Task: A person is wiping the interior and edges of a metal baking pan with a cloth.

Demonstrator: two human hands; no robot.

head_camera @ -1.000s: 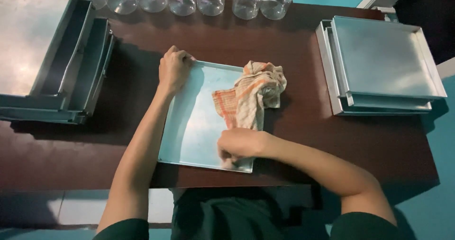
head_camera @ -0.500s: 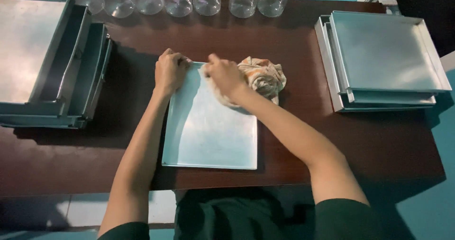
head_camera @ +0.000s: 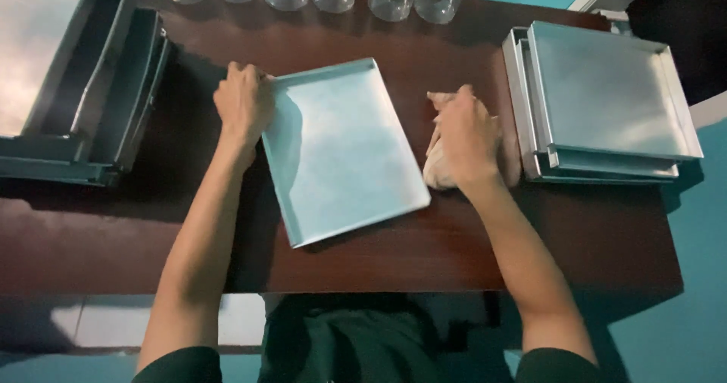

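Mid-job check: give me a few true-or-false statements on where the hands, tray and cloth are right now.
1. The left hand grips the tray at its far left corner. True.
2. The cloth lies on the tray. False: it sits on the table beside the tray, under the right hand.
3. A stack of trays sits to the right. True.
4. The tray lies square to the table edge. False: it is turned at an angle.

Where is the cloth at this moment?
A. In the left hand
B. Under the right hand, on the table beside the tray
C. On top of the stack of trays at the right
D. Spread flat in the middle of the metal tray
B: the right hand presses the bunched cloth onto the brown table, off the right edge of the tray, while the left hand grips the tray's upper left corner.
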